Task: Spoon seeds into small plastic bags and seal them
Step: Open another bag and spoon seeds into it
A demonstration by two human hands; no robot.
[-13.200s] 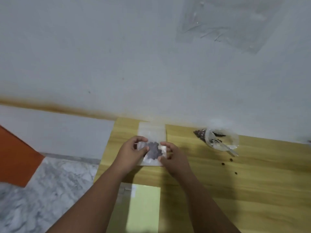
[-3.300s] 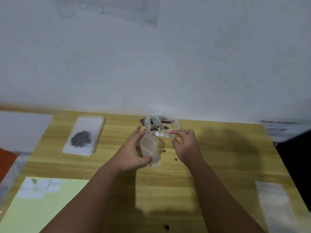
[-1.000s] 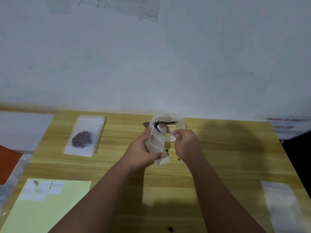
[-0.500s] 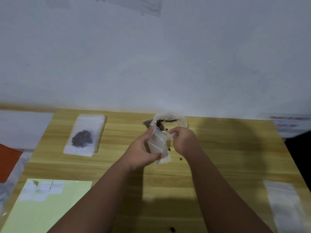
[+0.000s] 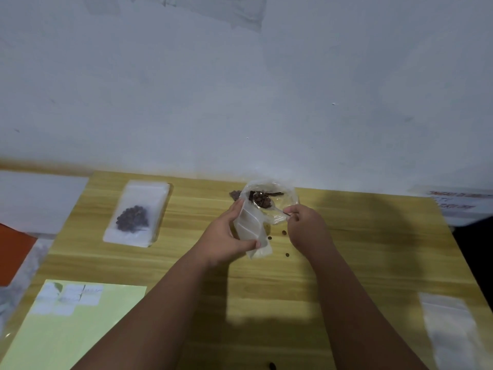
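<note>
The spoon (image 5: pixel 277 208), bare a second ago, now carries heaped seeds (image 5: pixel 261 199) at the mouth of the small bag (image 5: pixel 249 226) (the left hand (image 5: pixel 223 236) grips it above the table (image 5: pixel 368 252)). The right hand (image 5: pixel 306 226) pinches the spoon's handle, blurred against the clear container (image 5: pixel 290 198).

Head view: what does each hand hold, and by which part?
Left hand grips the small bag around its middle. Right hand pinches the seed-loaded spoon by its handle end.
</note>
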